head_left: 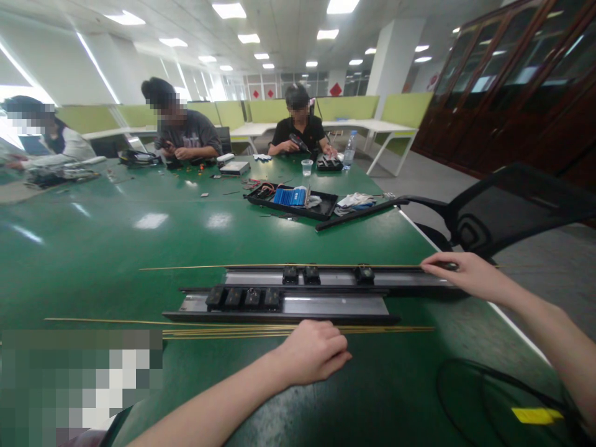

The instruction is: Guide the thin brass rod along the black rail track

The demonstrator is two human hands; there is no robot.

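My right hand (451,270) pinches a thin brass-coloured rod (186,267) lying along the far edge of a long metal rail (405,277) with black edges. A small dark item shows by its fingers, too unclear to name. Three black blocks (311,274) sit in that rail. Nearer to me is a shorter rail (333,304), with several black blocks (252,298) at its left part. My left hand (316,351) rests on the table, fingers curled in, with nothing seen in them. It lies beside several loose brass-coloured rods (223,332), partly covering them.
A black tray (326,208) with a blue finned part (291,196) stands farther back, beside gloves (356,203) and a black bar (358,214). Three people work across the green table (116,242). A chair (503,205) stands right; a black cable (442,403) lies front right.
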